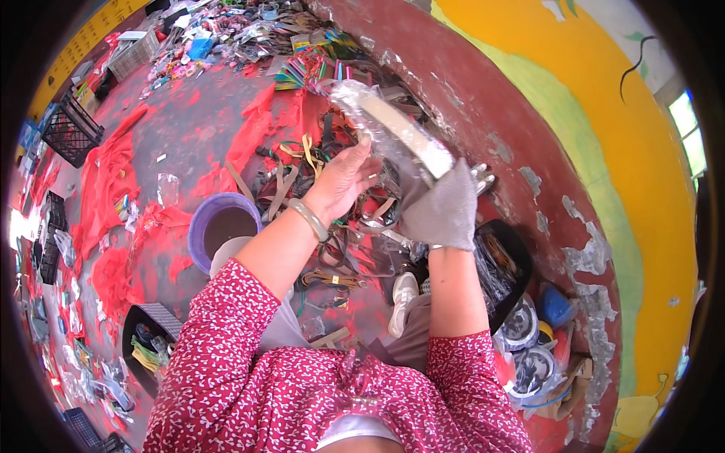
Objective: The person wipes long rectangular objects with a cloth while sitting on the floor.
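My right hand [444, 208], in a grey knit glove, is closed around the lower end of a long, flat beige and white strip in clear plastic wrap [400, 127]. The strip slants up and left toward the wall, its far end blurred. Shiny metallic bits [482, 178] stick out by the gloved hand; their kind is unclear. My left hand [347, 180] is bare, with a bangle [310, 219] at the wrist. Its fingers are apart and hold nothing, close beside the plastic wrap. Below both hands lies a tangled heap of belts and straps [281, 187].
A purple bucket [190, 230] stands left of the heap. Black baskets [521, 260] flank my legs. Wheels in plastic [532, 370] lie at lower right, along the peeling red wall [521, 128]. Red sheeting [113, 204], a black crate [72, 136] and mixed goods [226, 49] cover the floor beyond.
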Available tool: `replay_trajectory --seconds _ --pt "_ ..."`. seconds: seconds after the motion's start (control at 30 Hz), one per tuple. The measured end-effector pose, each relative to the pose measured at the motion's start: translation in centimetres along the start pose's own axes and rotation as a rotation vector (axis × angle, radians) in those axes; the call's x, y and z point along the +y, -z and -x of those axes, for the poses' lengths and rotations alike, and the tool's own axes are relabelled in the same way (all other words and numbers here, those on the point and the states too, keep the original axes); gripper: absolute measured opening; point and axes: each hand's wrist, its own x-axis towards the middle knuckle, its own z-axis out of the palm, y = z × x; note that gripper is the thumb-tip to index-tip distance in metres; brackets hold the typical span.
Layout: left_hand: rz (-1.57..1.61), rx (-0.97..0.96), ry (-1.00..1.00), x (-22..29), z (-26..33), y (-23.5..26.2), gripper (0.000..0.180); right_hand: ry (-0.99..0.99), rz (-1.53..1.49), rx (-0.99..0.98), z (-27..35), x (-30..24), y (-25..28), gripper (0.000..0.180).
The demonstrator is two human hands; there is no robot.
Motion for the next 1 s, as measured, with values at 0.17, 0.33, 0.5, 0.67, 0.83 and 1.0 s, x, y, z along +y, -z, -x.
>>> replay_trajectory --seconds 0.17,0.33,0.5,0.67,0.83,1.0 --pt "0.239 0.126 -0.268 1.0 -1.0 0.2 0.027 0.133 -0.077 -0.161 0.8 -0.4 -2.5 0.034" --pt "0.036 0.019 -0.295 2.2 -0.8 0.7 0.029 0.032 -0.218 -0.126 0.2 2.1 -2.7 0.024" --pt "-0.241 -0.144 -0.248 0.2 -0.1 -0.1 0.032 0.114 -0.445 0.059 -0.6 2.4 -4.1 0.007" --pt "-0.276 -0.257 -0.085 -2.4 0.9 -1.2 0.036 0.405 0.148 0.052 0.2 0.1 -3.7 0.005" --pt "-0.260 -0.288 -0.063 -2.2 1.5 -2.2 0.040 0.287 0.087 0.075 1.3 2.0 -4.8 0.026" --pt "-0.202 -0.296 -0.020 -2.0 1.9 -2.7 0.042 0.272 0.125 0.170 1.5 1.7 -4.0 0.019"
